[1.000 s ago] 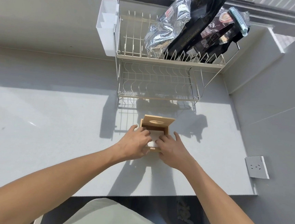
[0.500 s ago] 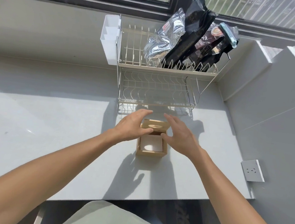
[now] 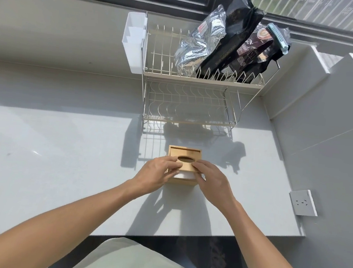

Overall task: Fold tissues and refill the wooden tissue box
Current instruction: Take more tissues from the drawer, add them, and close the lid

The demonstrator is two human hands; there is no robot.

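Note:
A small wooden tissue box (image 3: 181, 181) stands on the grey counter (image 3: 61, 166), just in front of the dish rack. Its sliding wooden lid (image 3: 187, 154), with an oval slot, lies partway over the top. White folded tissues (image 3: 183, 175) show in the uncovered near part of the box. My left hand (image 3: 158, 173) grips the lid's left edge with fingertips by the slot. My right hand (image 3: 211, 178) holds the lid's right edge and covers the box's near right corner.
A two-tier wire dish rack (image 3: 191, 101) stands behind the box, with foil and black bags (image 3: 228, 46) on its top tier and a white plastic holder (image 3: 133, 42) on its left. A wall with a socket (image 3: 303, 202) bounds the right. The counter's front edge runs near my body.
Both hands left the tissues inside the box, reached to the lid behind it, and now have it lying partway over the box top. The camera tilted up slightly.

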